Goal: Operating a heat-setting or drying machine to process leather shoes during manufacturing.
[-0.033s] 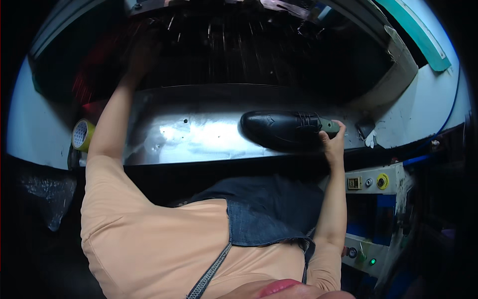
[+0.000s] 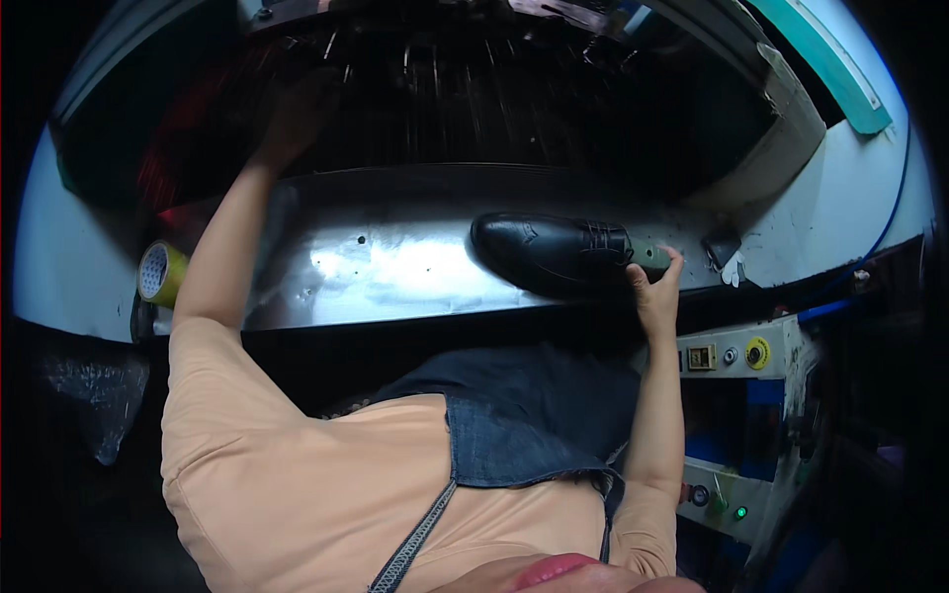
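A black leather lace-up shoe (image 2: 544,255) lies along the metal ledge, toe to the left, on a green shoe last (image 2: 648,256) that sticks out at its heel end. My right hand (image 2: 656,296) grips this last, thumb on the near side and fingers round the far end. Stretched forward past the ledge, my left hand (image 2: 297,114) is inside the dark machine opening. It is dim and blurred there, so its fingers and anything in them cannot be made out.
A yellow tape roll (image 2: 161,274) stands at the left end of the shiny metal ledge (image 2: 395,287). Right of the shoe lies a small dark object (image 2: 722,245) with a white scrap. Below right is a control panel (image 2: 727,358) with buttons. Bright streaks cross the dark opening (image 2: 445,109).
My left hand has shifted a little to the right within the dark opening. The right hand still grips the last, and the shoe stays on the ledge.
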Demonstrator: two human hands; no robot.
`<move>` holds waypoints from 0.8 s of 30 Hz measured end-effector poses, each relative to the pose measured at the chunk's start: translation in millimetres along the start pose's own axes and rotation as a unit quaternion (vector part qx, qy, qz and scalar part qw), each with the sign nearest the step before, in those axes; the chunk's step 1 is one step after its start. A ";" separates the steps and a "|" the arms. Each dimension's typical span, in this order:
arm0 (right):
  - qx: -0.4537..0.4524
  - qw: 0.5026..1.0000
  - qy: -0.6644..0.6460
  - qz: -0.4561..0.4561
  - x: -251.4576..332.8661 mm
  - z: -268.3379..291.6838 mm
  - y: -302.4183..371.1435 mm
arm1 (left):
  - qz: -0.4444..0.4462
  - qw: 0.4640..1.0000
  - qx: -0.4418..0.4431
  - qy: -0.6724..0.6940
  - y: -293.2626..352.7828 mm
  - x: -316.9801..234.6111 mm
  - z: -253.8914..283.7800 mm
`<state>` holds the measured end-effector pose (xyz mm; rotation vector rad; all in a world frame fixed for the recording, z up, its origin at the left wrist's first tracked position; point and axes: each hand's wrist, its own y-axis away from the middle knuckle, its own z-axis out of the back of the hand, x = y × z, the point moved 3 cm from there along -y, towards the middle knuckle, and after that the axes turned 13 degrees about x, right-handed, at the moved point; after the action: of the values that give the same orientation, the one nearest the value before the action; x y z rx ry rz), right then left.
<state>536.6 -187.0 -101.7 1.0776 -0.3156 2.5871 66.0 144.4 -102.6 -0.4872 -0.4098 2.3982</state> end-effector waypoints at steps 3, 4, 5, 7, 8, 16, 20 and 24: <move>-0.023 0.995 -0.094 0.000 -30.6 3.9 38.9 | 0.052 0.889 0.243 0.384 15.9 -153.0 -10.8; 0.015 0.974 -0.221 -0.055 -41.6 10.4 46.8 | 0.045 0.857 0.298 0.418 18.2 -177.1 -27.7; 0.043 0.931 -0.346 -0.109 -54.6 13.0 49.6 | 0.037 0.866 0.313 0.387 16.8 -200.5 -44.3; 0.065 0.905 -0.383 -0.174 -57.5 -4.4 55.9 | 0.043 0.813 0.331 0.478 11.9 -236.2 -80.3; 0.096 0.873 -0.416 -0.234 -53.4 -17.5 58.9 | 0.047 0.810 0.305 0.499 7.8 -250.0 -96.6; 0.109 0.696 -0.707 -0.061 -33.1 -56.1 127.7 | 0.057 0.760 0.102 0.640 -16.0 -305.7 -108.8; 0.142 0.556 -0.817 -0.063 1.1 -59.9 170.6 | -0.120 0.723 0.141 0.666 -44.2 -381.3 -65.2; 0.182 0.609 -0.771 0.042 14.4 -15.7 195.3 | -0.165 0.696 0.206 0.668 -69.8 -446.0 -60.1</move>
<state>444.0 -359.6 -117.8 3.1856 -0.1386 0.9627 451.4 -84.2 -20.9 -1.5520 0.6376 1.1773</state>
